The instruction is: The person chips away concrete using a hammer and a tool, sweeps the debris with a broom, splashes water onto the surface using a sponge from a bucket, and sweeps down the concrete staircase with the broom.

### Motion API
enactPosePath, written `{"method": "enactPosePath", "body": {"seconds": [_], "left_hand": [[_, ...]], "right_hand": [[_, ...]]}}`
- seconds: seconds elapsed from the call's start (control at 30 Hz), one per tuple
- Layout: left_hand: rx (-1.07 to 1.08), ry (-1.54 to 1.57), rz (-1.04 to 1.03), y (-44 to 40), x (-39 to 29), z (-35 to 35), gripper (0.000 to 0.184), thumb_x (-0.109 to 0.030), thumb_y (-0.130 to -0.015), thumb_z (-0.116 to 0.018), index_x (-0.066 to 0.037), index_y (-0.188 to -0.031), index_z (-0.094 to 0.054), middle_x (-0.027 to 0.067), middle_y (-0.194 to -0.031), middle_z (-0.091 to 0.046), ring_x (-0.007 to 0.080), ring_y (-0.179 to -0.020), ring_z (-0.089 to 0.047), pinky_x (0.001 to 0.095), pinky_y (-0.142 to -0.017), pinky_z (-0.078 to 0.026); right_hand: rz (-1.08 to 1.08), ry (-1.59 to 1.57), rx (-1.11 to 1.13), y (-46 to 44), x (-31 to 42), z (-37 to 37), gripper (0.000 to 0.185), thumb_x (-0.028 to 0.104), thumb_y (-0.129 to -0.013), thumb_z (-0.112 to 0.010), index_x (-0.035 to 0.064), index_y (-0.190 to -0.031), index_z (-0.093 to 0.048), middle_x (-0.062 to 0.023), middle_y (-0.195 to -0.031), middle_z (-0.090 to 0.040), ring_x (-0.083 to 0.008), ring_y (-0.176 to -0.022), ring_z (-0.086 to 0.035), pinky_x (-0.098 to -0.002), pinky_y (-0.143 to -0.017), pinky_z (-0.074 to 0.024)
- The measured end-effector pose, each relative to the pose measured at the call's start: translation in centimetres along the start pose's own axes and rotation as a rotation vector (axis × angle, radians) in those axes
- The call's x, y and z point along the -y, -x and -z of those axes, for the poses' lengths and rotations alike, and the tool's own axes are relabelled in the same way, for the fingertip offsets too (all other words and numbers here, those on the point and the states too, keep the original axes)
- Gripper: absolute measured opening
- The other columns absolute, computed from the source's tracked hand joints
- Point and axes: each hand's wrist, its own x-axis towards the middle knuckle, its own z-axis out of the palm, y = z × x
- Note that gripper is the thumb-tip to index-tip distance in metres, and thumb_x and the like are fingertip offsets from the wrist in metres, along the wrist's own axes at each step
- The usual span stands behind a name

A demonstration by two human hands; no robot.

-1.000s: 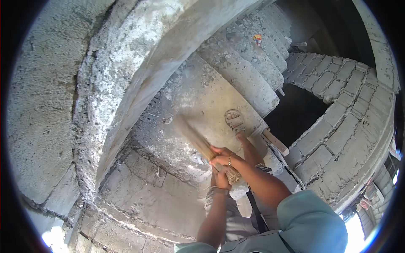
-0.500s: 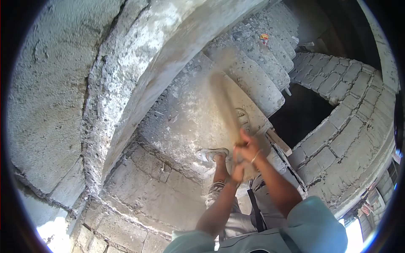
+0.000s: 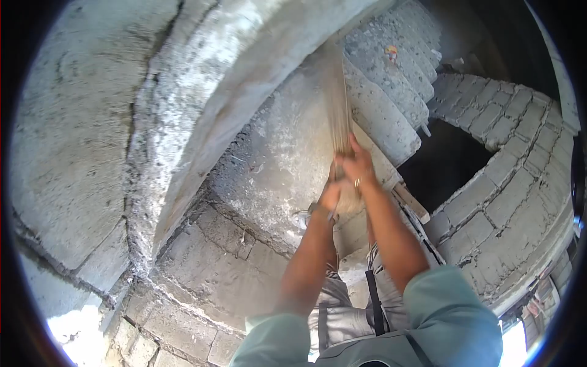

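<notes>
Both my hands are wrapped around a long tan stick point(image 3: 337, 101), pointing away from me over the pale concrete landing. Motion blur smears it, so its exact kind and its far end are unclear. My right hand point(image 3: 357, 164) is closed on it higher up, with a bracelet at the wrist. Lower and to the left, my left hand point(image 3: 331, 194) is closed around the near end, its fingers partly hidden. Beneath my hands lies the landing point(image 3: 275, 165), with grit along its left edge.
Rough concrete stairs point(image 3: 382, 116) are at the upper right, with a small red-and-yellow container point(image 3: 391, 53) on them. A dark opening point(image 3: 449, 156) lies beside a curved block wall point(image 3: 513, 183). Another thick plastered wall point(image 3: 202, 116) curves along the left. A wooden piece point(image 3: 413, 203) lies at the opening's edge.
My hands and the stick have moved forward, away from my body. The stick has swung from leaning left to nearly straight ahead. The view has shifted slightly.
</notes>
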Motion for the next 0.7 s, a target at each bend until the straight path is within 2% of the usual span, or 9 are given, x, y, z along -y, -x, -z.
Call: {"method": "enactPosePath", "body": {"seconds": [0.07,0.17,0.27,0.33,0.4,0.53,0.6,0.67,0.7], "left_hand": [[0.005,0.087,0.124,6.5,-2.5,-1.1,0.082,-0.002,-0.066,-0.055,-0.011,-0.136,-0.014,0.0155,-0.118,-0.043,0.0242,-0.099,-0.054,0.0315,-0.076,-0.049],[-0.232,0.145,0.183,12.9,2.5,2.3,0.08,-0.001,-0.068,-0.054,-0.014,-0.136,-0.012,0.0152,-0.114,-0.046,0.0256,-0.091,-0.057,0.0331,-0.072,-0.051],[-0.313,0.311,0.142,18.1,3.6,3.4,0.077,-0.001,-0.07,-0.053,-0.015,-0.135,-0.013,0.0136,-0.109,-0.048,0.026,-0.087,-0.057,0.0359,-0.071,-0.051],[-0.441,0.371,0.104,20.6,3.7,4.4,0.071,-0.001,-0.071,-0.052,-0.013,-0.132,-0.018,0.0127,-0.105,-0.049,0.026,-0.087,-0.058,0.036,-0.071,-0.051],[-0.519,0.376,0.206,22.9,4.7,7.4,0.069,-0.002,-0.072,-0.052,-0.014,-0.132,-0.019,0.0126,-0.107,-0.049,0.026,-0.09,-0.057,0.035,-0.071,-0.051],[-0.535,0.26,0.123,25.7,6.6,16.3,0.066,-0.006,-0.074,-0.05,-0.015,-0.132,-0.019,0.0126,-0.106,-0.048,0.026,-0.094,-0.055,0.0375,-0.075,-0.05],[-0.636,0.227,0.104,25.8,4.5,21.1,0.06,-0.008,-0.076,-0.048,-0.014,-0.129,-0.021,0.0122,-0.107,-0.048,0.0249,-0.096,-0.054,0.0377,-0.077,-0.05],[-0.686,0.1,0.021,23.9,1.3,25.1,0.054,-0.012,-0.077,-0.046,-0.011,-0.127,-0.027,0.0126,-0.105,-0.05,0.0244,-0.09,-0.056,0.0354,-0.073,-0.051],[-0.607,0.113,0.048,22.5,0.4,28.4,0.043,-0.014,-0.08,-0.044,-0.009,-0.122,-0.033,0.0127,-0.1,-0.052,0.0251,-0.087,-0.058,0.0346,-0.07,-0.052]], "right_hand": [[-0.05,-0.364,0.023,5.0,-0.5,-1.4,0.073,0.022,-0.068,-0.067,0.0037,-0.131,-0.032,-0.0179,-0.106,-0.058,-0.0207,-0.095,-0.057,-0.0269,-0.082,-0.0436],[-0.193,-0.372,0.309,10.7,-1.1,-3.0,0.076,0.021,-0.067,-0.068,0.0034,-0.131,-0.031,-0.0194,-0.108,-0.057,-0.021,-0.098,-0.055,-0.0275,-0.085,-0.0418],[-0.047,-0.204,0.423,14.3,-5.1,-8.4,0.079,0.021,-0.066,-0.069,0.0031,-0.132,-0.03,-0.0189,-0.109,-0.056,-0.0217,-0.099,-0.055,-0.0273,-0.086,-0.0413],[-0.212,-0.187,0.628,16.4,-5.7,-10.8,0.08,0.021,-0.064,-0.07,0.0027,-0.132,-0.03,-0.0186,-0.111,-0.055,-0.0219,-0.1,-0.054,-0.0268,-0.086,-0.0409],[-0.242,-0.226,0.66,18.4,-5.7,-13.4,0.08,0.022,-0.063,-0.07,0.0027,-0.131,-0.032,-0.0191,-0.115,-0.053,-0.0236,-0.103,-0.053,-0.0276,-0.09,-0.0387],[-0.102,0.008,0.65,21.3,-10.6,-25.0,0.083,0.026,-0.061,-0.071,0.0038,-0.131,-0.033,-0.0203,-0.118,-0.05,-0.026,-0.108,-0.049,-0.0288,-0.094,-0.0343],[-0.083,-0.266,0.679,21.0,-6.9,-29.2,0.079,0.027,-0.059,-0.071,0.0061,-0.128,-0.039,-0.0195,-0.116,-0.051,-0.0261,-0.106,-0.05,-0.0291,-0.093,-0.036],[-0.162,-0.336,0.76,18.8,-3.6,-33.6,0.065,0.027,-0.058,-0.07,0.0062,-0.117,-0.052,-0.0187,-0.105,-0.057,-0.0252,-0.096,-0.055,-0.0292,-0.087,-0.0398],[-0.23,-0.365,0.774,17.1,-3.3,-36.9,0.06,0.027,-0.058,-0.069,0.0054,-0.112,-0.055,-0.018,-0.099,-0.059,-0.0239,-0.091,-0.056,-0.0291,-0.083,-0.0415]]}}
